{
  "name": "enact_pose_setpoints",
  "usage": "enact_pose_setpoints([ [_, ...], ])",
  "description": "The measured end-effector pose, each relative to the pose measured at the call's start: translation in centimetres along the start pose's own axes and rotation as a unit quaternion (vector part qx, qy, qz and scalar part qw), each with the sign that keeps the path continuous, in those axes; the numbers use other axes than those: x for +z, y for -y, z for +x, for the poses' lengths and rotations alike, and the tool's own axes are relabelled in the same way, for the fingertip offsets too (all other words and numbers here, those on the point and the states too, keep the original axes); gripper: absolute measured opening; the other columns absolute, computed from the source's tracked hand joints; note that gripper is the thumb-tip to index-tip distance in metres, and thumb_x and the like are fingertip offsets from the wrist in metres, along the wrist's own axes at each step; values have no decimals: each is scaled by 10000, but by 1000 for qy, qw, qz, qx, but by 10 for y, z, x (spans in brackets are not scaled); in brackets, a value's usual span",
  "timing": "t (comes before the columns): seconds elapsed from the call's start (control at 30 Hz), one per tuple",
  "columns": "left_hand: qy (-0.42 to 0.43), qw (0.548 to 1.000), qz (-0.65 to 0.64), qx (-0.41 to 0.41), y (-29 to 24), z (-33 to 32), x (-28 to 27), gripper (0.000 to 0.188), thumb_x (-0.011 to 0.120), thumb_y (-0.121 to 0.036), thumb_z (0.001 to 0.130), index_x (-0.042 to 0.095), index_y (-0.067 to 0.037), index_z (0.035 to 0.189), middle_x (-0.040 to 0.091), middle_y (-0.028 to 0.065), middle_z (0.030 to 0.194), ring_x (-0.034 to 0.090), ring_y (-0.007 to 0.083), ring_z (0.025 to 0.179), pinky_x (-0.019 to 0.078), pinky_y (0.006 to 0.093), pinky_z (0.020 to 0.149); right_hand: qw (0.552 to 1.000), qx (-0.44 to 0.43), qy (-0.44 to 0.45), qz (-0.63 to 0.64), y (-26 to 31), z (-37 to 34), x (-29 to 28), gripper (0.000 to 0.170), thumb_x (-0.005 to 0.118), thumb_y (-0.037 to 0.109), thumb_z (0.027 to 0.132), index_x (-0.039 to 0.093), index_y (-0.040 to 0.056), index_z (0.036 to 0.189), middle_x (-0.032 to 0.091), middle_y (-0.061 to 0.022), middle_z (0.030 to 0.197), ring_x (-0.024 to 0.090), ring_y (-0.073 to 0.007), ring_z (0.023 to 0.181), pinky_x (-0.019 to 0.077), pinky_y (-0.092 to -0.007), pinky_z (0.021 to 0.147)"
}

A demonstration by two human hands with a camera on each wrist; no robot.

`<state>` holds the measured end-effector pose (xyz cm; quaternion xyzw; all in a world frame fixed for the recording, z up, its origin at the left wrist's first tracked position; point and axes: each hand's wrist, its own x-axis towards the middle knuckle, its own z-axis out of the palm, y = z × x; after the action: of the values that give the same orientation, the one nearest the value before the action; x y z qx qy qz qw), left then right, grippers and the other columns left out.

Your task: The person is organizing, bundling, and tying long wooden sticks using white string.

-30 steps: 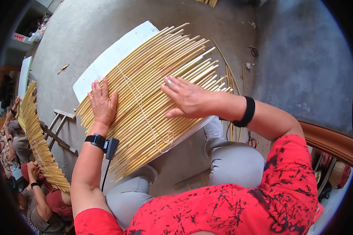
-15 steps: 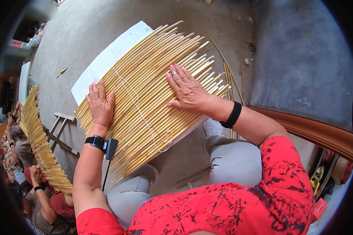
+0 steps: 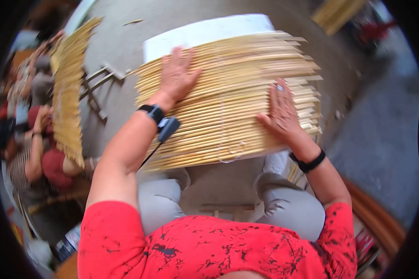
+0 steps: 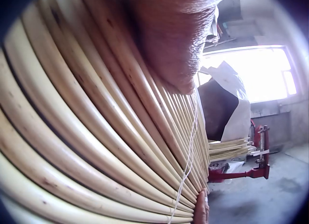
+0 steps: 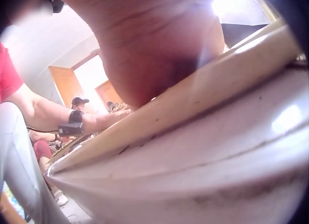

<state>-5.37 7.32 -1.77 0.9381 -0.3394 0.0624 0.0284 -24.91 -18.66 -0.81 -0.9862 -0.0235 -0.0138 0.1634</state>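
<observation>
A mat of pale yellow sticks [image 3: 195,125] lies side by side over a white board [image 3: 209,29] in front of the person's knees. Thin white string [image 4: 186,173] runs across the sticks, with a loose loop near the front edge. My left hand [image 3: 176,76] rests flat on the mat's left part, fingers spread and pointing away. Toward the right ends of the sticks, my right hand [image 3: 283,111] lies flat with straight fingers and a ring on one. From the right wrist, the palm side of the right hand [image 5: 149,50] is close against the nearest stick [image 5: 188,101].
At the left, other people sit by a second stick mat [image 3: 70,93], with a wooden frame [image 3: 97,86] standing beside it. A bundle of sticks [image 3: 337,16] lies on the floor at the far right. Red metal equipment [image 4: 241,174] stands beyond the mat.
The head view has turned, so the mat now looks nearly level and farther right. Both hands stay flat on the sticks; the right hand now points more straight away from the body.
</observation>
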Motion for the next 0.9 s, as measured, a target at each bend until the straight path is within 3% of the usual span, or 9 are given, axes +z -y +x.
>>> enact_pose_setpoints([
  [0.1,10,1000,21,-15,2,-1,-3,634,361,-489,874,242,-120,1376,214,214,1400,161,331,1320,110,500,1053,999,-45,-2,-31,1,2,5,867,586,458,743,217,-63,1329,140,-272,1401,134,-383,1314,111,-447,1070],
  [0.27,-24,999,17,-38,-7,-12,-12,665,259,-541,891,193,-102,1386,165,212,1415,114,323,1332,79,481,1064,997,-26,19,-73,10,3,-3,833,554,445,779,201,-68,1333,132,-272,1403,120,-389,1315,107,-437,1072],
  [0.33,5,999,-18,-34,-18,-26,-16,681,229,-545,892,176,-81,1387,172,211,1413,109,318,1334,68,477,1067,996,-33,17,-81,10,2,-4,824,538,449,793,197,-70,1334,132,-274,1402,116,-391,1315,104,-434,1073],
  [0.5,-11,999,-26,-18,-21,-43,-9,645,315,-494,886,253,-64,1363,196,208,1407,141,321,1325,76,489,1059,996,-39,11,-81,10,1,-3,823,527,451,802,182,-65,1341,134,-275,1401,115,-391,1315,101,-436,1073],
  [0.8,20,999,-20,-26,-21,-42,-9,653,257,-514,896,197,-83,1383,150,197,1425,123,309,1333,60,483,1064,996,-42,7,-81,8,0,2,812,500,462,816,174,-62,1343,127,-274,1402,101,-383,1320,77,-430,1077],
  [0.87,26,995,-91,-33,-15,-38,-7,678,238,-540,892,182,-80,1386,146,204,1425,125,317,1331,64,496,1061,995,-40,5,-86,8,1,1,807,493,464,818,181,-65,1340,134,-278,1399,105,-381,1320,88,-433,1074],
  [0.9,22,984,-169,-52,-10,-33,-15,670,238,-528,900,196,-63,1379,172,213,1414,137,331,1325,87,458,1070,995,-34,8,-89,11,1,-1,805,487,471,821,186,-68,1338,140,-278,1398,112,-382,1319,102,-435,1071],
])
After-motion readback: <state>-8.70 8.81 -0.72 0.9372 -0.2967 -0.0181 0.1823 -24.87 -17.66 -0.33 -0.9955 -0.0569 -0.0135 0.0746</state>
